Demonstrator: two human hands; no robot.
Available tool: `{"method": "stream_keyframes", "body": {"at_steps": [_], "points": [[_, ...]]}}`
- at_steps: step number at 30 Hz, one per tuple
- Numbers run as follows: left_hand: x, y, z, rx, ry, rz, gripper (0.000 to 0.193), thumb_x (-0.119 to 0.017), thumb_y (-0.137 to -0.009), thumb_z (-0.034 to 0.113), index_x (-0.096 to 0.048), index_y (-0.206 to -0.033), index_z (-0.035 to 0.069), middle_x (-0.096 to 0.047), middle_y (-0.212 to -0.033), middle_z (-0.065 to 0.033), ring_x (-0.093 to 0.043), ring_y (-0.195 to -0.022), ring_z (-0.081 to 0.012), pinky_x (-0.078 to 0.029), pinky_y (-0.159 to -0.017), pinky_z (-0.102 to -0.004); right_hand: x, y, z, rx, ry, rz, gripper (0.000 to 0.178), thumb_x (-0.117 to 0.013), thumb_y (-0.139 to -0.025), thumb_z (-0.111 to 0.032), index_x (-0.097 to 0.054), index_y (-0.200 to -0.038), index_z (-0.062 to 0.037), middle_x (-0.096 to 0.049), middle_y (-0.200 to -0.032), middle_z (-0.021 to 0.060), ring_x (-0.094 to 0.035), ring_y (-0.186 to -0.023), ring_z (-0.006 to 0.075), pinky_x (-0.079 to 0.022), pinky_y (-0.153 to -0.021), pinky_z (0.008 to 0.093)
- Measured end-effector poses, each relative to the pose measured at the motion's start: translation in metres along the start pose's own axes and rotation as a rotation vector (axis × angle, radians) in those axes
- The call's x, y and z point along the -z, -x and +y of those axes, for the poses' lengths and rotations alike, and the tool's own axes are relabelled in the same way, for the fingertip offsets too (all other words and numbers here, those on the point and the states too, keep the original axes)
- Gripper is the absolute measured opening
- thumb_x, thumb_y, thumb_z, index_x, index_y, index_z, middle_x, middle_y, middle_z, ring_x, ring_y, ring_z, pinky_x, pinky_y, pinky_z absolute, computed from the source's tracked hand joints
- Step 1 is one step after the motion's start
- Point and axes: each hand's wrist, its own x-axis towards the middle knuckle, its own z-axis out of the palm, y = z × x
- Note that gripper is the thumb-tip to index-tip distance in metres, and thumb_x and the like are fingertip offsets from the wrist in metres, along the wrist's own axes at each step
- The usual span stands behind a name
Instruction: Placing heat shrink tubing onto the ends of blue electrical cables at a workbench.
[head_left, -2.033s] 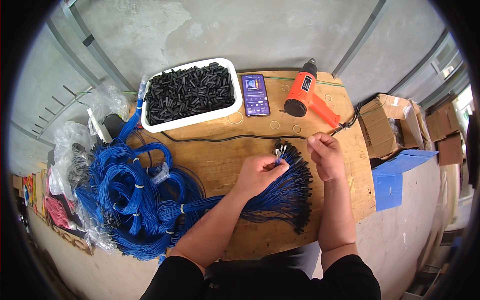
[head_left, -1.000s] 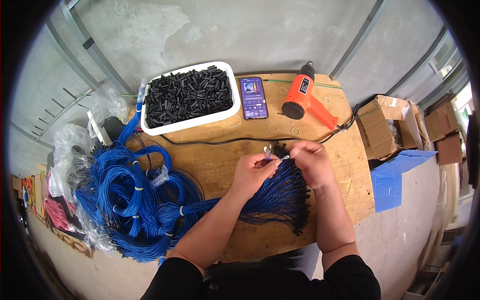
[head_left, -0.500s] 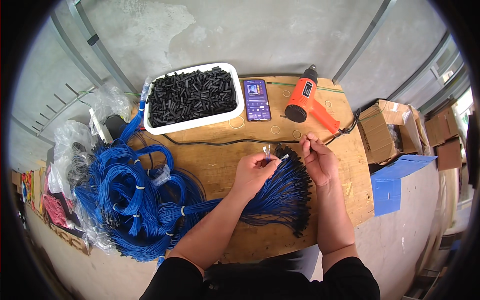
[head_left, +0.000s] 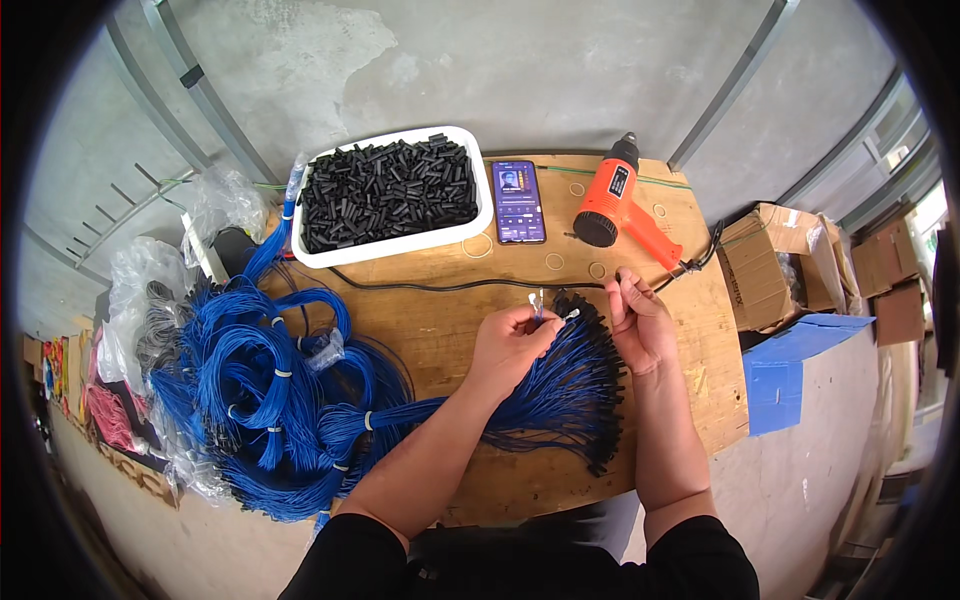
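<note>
My left hand (head_left: 512, 342) is closed in a pinch on a few blue wires whose bare metal and whitish terminals (head_left: 536, 299) stick up past the fingertips. Under and beside it fans out a bundle of blue wires (head_left: 555, 385), their ends covered with black sleeves (head_left: 607, 420). To the right, my right hand (head_left: 642, 325) is raised with thumb and forefinger pinched on a small black sleeve (head_left: 618, 277), mostly hidden by the fingers. The two hands are apart. A white tray (head_left: 484, 205) heaped with short black sleeves (head_left: 390, 195) stands at the back.
Coiled blue wires (head_left: 250, 370) cover the table's left side beside clear plastic bags (head_left: 145, 285). Behind lie a phone (head_left: 518, 200), an orange heat gun (head_left: 608, 195) and several rubber bands (head_left: 555, 262). A black cord (head_left: 450, 287) crosses the wooden table (head_left: 445, 330). Cardboard boxes (head_left: 760, 265) stand right.
The right hand's fingers have shifted slightly, and the dark piece between them now shows more plainly. My left hand keeps its hold on the wires, nearly still.
</note>
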Motion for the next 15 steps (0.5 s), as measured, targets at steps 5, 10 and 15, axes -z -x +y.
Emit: {"method": "stream_keyframes", "body": {"at_steps": [5, 10, 15], "points": [[0.000, -0.001, -0.002, -0.003, 0.018, -0.004, 0.016, -0.071, -0.091, 0.010, -0.068, -0.098, -0.004, -0.062, -0.077, -0.0010, -0.054, -0.064, -0.0066, -0.043, -0.059, -0.0207, -0.001, 0.004, 0.002, 0.018, 0.179, -0.121, 0.010, -0.063, -0.095, -0.004, -0.064, -0.104, -0.0013, -0.070, -0.089, 0.0092, -0.064, -0.070, 0.0126, -0.051, -0.060, 0.0205], [0.001, -0.001, -0.002, -0.009, 0.022, 0.001, 0.015, -0.072, -0.090, 0.009, -0.068, -0.098, -0.003, -0.062, -0.077, -0.0008, -0.054, -0.064, -0.0066, -0.043, -0.059, -0.0210, -0.012, 0.011, 0.004, -0.009, 0.241, -0.167, 0.011, -0.063, -0.092, 0.001, -0.068, -0.101, -0.0007, -0.069, -0.086, 0.0083, -0.059, -0.067, 0.0111, -0.043, -0.056, 0.0208], [0.002, -0.001, -0.005, -0.008, 0.006, 0.034, 0.015, -0.072, -0.090, 0.009, -0.068, -0.097, -0.003, -0.063, -0.076, -0.0010, -0.054, -0.064, -0.0065, -0.043, -0.059, -0.0208, -0.016, 0.014, 0.006, -0.032, 0.363, -0.177, 0.011, -0.063, -0.092, 0.001, -0.068, -0.102, 0.0005, -0.068, -0.087, 0.0093, -0.057, -0.067, 0.0100, -0.041, -0.056, 0.0197]]}}
